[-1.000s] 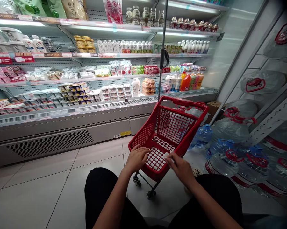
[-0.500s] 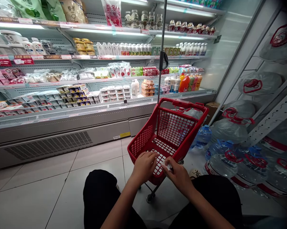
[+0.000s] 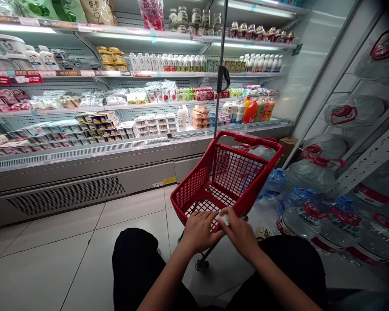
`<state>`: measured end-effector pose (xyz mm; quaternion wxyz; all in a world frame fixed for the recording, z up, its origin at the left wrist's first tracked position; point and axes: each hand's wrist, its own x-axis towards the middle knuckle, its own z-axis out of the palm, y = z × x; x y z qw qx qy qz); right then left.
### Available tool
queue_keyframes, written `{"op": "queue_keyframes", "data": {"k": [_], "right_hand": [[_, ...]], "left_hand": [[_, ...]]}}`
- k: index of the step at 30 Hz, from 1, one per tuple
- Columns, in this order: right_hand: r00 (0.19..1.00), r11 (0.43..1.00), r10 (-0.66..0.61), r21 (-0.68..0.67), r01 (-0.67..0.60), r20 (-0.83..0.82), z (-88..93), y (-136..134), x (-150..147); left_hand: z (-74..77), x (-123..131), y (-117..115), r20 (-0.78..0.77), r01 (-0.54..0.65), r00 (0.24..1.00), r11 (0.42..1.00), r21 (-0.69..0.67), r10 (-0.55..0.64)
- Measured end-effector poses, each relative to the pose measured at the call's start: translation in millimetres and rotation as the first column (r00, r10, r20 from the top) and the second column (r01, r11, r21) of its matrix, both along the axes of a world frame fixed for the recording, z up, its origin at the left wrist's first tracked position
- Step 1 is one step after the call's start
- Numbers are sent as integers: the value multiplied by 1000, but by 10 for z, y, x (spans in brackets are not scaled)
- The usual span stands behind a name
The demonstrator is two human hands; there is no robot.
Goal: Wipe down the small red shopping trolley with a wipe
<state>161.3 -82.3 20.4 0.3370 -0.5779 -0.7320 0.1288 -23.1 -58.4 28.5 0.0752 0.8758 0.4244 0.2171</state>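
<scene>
A small red shopping cart (image 3: 191,190) with a lattice basket stands just beyond my knees, its basket showing no goods. My right hand (image 3: 241,235) pinches a crumpled white tissue (image 3: 224,219) between thumb and fingers, over the cart's near edge. Beside it my left hand (image 3: 197,231) lies palm down with its fingers stretched towards the tissue. The two hands meet or nearly meet at the fingertips. Whether the left hand touches the cart's rim beneath it, I cannot tell.
A refrigerated shelf unit (image 3: 142,168) runs across the back, stocked with bottles, tubs and packs. A black door handle (image 3: 223,79) sits on an upright frame. Large water bottles (image 3: 299,222) crowd the right side near a white perforated post (image 3: 369,157). Pale floor tiles (image 3: 123,216) lie left.
My hands have come together: the left has moved right and turned flatter, and the right has brought the tissue towards it. The cart has shifted slightly.
</scene>
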Motion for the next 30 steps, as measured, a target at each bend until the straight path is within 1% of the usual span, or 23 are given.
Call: {"op": "queue_keyframes", "data": {"k": [2,4,6,9,11,12,13,15,18,20,22,24,26,28,30], "right_hand": [[998,998,67,-11,-68,-21,-24,-50,-108],[996,998,70,-1,-70,-54,9,32,-45],[995,1000,12,30,-9,-98,78,212,152],[981,986,-128,84,141,-142,167,482,483],[972,975,-182,104,198,-151,173,548,565],[972,975,-176,109,194,-154,156,535,540],[977,980,-145,113,164,-159,129,495,471],[986,992,-24,119,44,-167,63,366,238],[978,982,155,128,-138,-140,1,203,-125],[976,973,196,139,-182,-96,11,205,-200],[987,978,148,159,-137,-59,54,303,-85],[998,983,29,182,-19,-49,112,446,157],[995,975,-94,199,101,-44,162,568,399],[989,964,-146,222,148,-25,183,621,511],[993,961,-120,250,117,-3,162,598,439]], "left_hand": [[-4,-48,27,5,21,1000,1000,3,-21],[-13,-104,52,-19,33,999,999,0,-33],[-18,-153,73,-54,49,997,999,-4,-49],[-4,-192,94,-73,97,993,995,8,-96],[13,-204,109,-72,122,990,992,19,-120],[21,-212,120,-75,132,989,991,23,-130],[28,-223,134,-80,143,987,989,25,-140],[39,-260,170,-94,163,983,986,31,-159],[53,-358,230,-112,183,978,982,39,-177],[72,-453,266,-122,194,974,981,26,-189],[106,-564,293,-134,196,972,981,-6,-195],[160,-670,307,-141,179,973,982,-50,-185],[227,-724,301,-144,149,976,984,-100,-162],[291,-680,275,-142,103,982,985,-136,-123],[324,-524,234,-130,53,989,988,-142,-72]]}}
